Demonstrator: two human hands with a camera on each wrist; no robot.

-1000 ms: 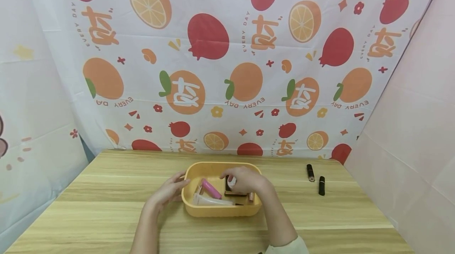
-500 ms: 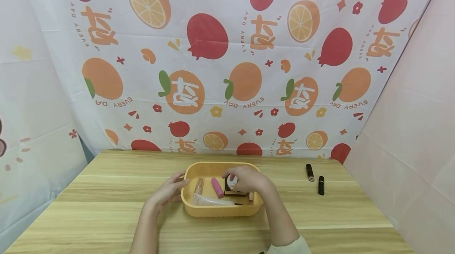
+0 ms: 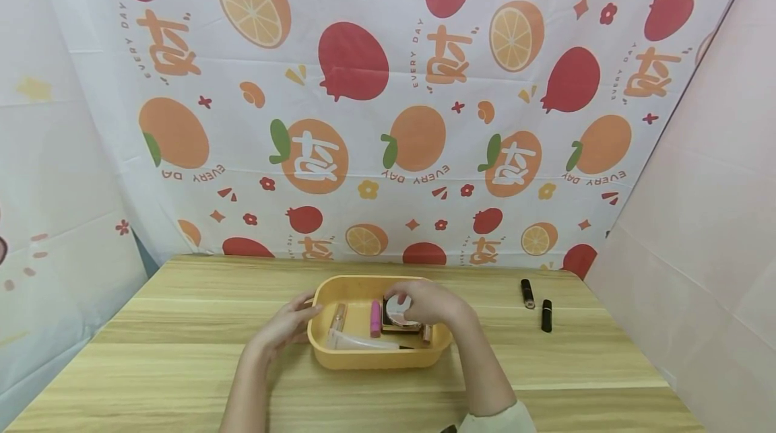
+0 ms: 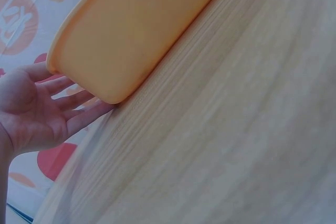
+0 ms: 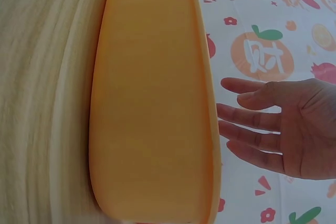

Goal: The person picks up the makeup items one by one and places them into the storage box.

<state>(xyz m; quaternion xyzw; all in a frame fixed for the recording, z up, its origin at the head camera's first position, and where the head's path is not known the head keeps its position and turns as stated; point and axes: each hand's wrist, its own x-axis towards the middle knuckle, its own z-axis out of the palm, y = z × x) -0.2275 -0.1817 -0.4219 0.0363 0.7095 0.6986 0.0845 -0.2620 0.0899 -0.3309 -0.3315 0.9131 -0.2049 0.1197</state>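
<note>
Your left hand [image 3: 287,325] rested spread fingers against the left end of the yellow bin [image 3: 376,360], while your right hand [image 3: 427,304], fingers parted, slightly bent, hung over the white disc [image 3: 397,312] and black case [image 3: 401,330] inside, beside the pink tube [image 3: 375,319].

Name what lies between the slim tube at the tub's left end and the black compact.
In the head view, the pink tube lies between the slim tube and the black compact, inside the yellow tub.
</note>
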